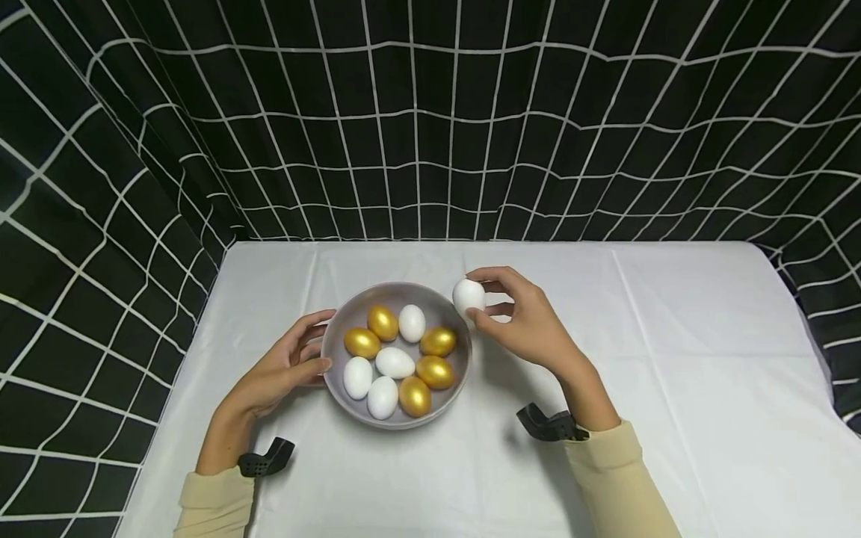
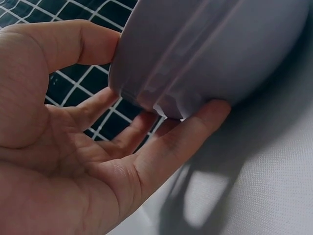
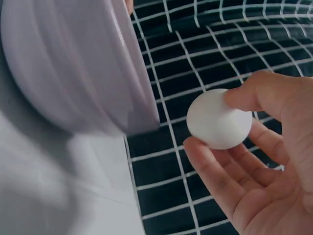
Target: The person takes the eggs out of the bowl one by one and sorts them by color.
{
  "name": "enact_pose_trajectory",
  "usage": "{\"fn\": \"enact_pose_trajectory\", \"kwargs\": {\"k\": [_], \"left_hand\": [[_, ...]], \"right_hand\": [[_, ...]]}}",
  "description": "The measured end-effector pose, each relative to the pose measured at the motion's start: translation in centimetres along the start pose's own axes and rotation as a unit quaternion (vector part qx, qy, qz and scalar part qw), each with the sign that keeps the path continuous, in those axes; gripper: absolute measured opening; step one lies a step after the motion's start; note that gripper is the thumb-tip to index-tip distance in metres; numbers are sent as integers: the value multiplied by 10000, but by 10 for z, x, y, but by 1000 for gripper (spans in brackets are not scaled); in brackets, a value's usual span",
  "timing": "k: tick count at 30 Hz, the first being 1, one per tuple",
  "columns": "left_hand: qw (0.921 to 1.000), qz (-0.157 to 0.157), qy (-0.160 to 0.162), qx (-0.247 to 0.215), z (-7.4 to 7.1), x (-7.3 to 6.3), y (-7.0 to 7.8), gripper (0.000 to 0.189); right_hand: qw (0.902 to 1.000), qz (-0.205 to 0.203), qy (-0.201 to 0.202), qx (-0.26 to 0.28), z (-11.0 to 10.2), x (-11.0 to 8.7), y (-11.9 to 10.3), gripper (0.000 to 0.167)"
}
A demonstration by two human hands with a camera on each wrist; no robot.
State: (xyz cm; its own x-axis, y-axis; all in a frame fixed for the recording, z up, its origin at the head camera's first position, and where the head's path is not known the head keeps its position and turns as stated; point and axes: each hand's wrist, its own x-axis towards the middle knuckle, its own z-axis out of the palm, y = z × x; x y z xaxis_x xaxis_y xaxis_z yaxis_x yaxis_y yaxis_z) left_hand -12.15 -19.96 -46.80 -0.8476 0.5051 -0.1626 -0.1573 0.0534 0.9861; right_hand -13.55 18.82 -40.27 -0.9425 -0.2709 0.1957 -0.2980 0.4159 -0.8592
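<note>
A round grey-mauve bowl [image 1: 394, 426] stands on the white-covered table, with several white eggs [image 1: 394, 362] and several gold eggs [image 1: 415, 396] inside. On its left side my left hand [image 1: 289, 366] holds the wall, thumb at the rim and fingers spread along the outside; the left wrist view shows the bowl's side [image 2: 215, 54] between the thumb and a finger. Just beyond the right rim, my right hand [image 1: 528, 317] pinches one white egg [image 1: 468, 297] between thumb and fingertips. That egg [image 3: 218, 119] appears apart from the bowl [image 3: 88, 68] in the right wrist view.
A white cloth [image 1: 673, 388] with fold creases covers the table. Behind and to the sides hang black curtains [image 1: 430, 142] with a white grid. Each wrist wears a black mount, the left one [image 1: 267, 458] and the right one [image 1: 551, 424].
</note>
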Motion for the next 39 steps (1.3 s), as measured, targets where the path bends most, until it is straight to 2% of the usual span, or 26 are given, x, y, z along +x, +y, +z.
{"fn": "enact_pose_trajectory", "kwargs": {"k": [6, 15, 30, 39], "left_hand": [[10000, 38, 23, 44, 0, 1, 1, 76], [10000, 33, 12, 66, 2, -1, 2, 76], [10000, -7, 63, 4, 2, -2, 1, 77], [10000, 4, 43, 21, 1, 1, 0, 77]], "right_hand": [[9994, 224, 150, -207, -8, 2, 14, 47], [9966, 402, -13, -718, -6, 0, 40, 45], [9773, 288, -111, -2097, 3, 3, 57, 41], [9703, 364, -176, -2386, 7, 3, 59, 44]]}}
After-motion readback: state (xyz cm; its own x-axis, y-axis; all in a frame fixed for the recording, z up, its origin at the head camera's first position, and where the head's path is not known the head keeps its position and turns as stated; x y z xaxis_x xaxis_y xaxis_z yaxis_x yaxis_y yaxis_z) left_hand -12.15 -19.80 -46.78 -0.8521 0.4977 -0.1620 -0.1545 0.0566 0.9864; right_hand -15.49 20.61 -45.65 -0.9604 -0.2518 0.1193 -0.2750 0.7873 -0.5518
